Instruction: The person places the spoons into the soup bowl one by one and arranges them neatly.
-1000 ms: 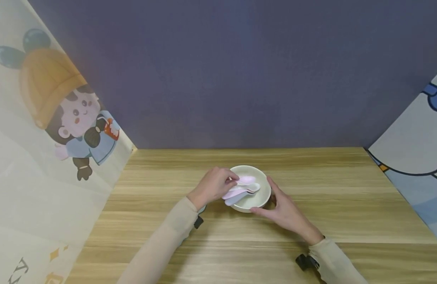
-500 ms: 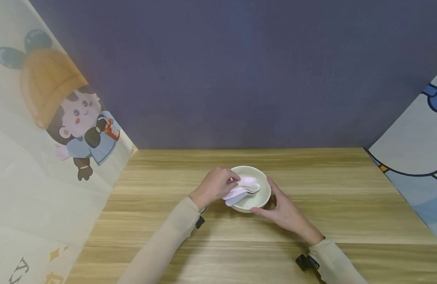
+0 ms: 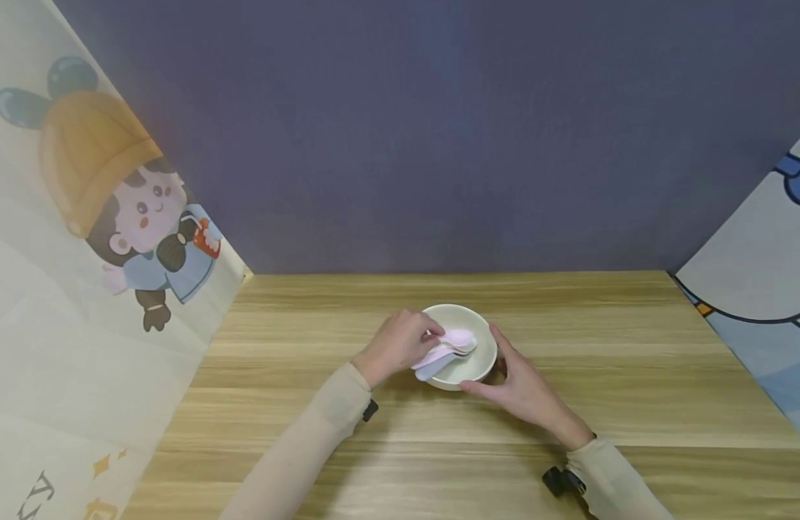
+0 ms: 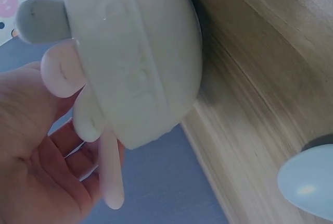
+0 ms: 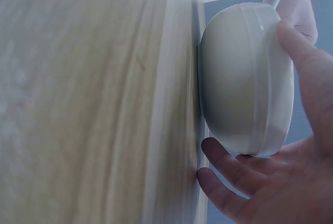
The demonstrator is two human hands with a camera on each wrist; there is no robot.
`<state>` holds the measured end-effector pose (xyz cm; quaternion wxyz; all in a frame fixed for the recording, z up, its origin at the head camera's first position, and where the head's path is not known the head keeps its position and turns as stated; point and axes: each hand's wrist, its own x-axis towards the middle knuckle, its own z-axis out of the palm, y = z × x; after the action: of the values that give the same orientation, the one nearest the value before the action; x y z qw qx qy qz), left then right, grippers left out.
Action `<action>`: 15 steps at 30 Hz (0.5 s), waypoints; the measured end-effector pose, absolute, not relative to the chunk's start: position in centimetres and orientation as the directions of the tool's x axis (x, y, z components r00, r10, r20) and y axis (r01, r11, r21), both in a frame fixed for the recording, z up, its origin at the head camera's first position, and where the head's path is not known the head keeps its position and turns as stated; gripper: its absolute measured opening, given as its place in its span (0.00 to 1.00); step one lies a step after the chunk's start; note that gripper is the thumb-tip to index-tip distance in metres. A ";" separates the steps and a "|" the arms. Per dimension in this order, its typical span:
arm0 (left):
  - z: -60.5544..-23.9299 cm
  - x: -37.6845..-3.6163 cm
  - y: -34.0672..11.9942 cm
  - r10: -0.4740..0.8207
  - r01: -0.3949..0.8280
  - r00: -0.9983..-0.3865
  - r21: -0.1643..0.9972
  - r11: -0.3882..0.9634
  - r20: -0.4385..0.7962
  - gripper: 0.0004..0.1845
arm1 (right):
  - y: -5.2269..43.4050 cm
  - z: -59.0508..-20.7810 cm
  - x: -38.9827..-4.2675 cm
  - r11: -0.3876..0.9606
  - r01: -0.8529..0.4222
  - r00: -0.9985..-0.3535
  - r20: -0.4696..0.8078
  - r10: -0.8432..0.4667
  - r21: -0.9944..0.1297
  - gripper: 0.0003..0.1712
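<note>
A cream bowl stands on the wooden table, near the middle. Several plastic spoons, pink and pale blue-grey, lie bundled across its left rim with their scoops inside. My left hand pinches their handles at that rim. In the left wrist view the handles stick out past the bowl over my palm. My right hand cups the bowl's right and near side. Its thumb lies along the wall of the bowl and its fingers sit by the base.
Printed cartoon panels stand at the left and right ends of the table, with a dark purple wall behind. A pale blue rounded shape shows at the corner of the left wrist view.
My left hand has edged slightly right, drawing the spoon bundle closer together over the bowl. The right hand and the bowl have stayed where they were.
</note>
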<state>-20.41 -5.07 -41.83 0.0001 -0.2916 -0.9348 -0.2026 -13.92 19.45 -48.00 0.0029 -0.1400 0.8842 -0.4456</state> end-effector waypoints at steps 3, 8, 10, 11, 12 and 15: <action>-41.9 -20.3 -4.9 0.553 0.556 -0.825 0.354 0.752 0.119 0.10 | 19.4 -47.9 -13.8 0.568 -0.241 -0.962 0.115 -0.249 -0.787 0.71; -42.1 -20.4 -4.6 0.552 0.556 -0.825 0.341 0.758 0.118 0.10 | 19.5 -47.9 -13.8 0.560 -0.239 -0.961 0.111 -0.254 -0.793 0.70; -42.1 -20.4 -4.5 0.551 0.553 -0.827 0.338 0.762 0.112 0.10 | 19.5 -47.9 -13.8 0.555 -0.241 -0.960 0.111 -0.257 -0.796 0.70; -42.1 -20.5 -4.5 0.552 0.554 -0.827 0.336 0.762 0.110 0.11 | 19.5 -47.9 -13.8 0.553 -0.242 -0.960 0.113 -0.258 -0.797 0.70; -42.1 -20.5 -4.4 0.553 0.553 -0.827 0.335 0.763 0.106 0.11 | 19.5 -47.9 -13.8 0.552 -0.245 -0.959 0.114 -0.260 -0.797 0.70; -42.1 -20.6 -4.4 0.555 0.554 -0.826 0.332 0.763 0.102 0.11 | 19.5 -47.9 -13.8 0.552 -0.249 -0.958 0.118 -0.261 -0.796 0.70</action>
<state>-20.59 -4.38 -42.08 -0.0012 -0.2953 -0.9390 -0.1765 -13.83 19.47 -47.89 0.0068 -0.1446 0.8808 -0.4508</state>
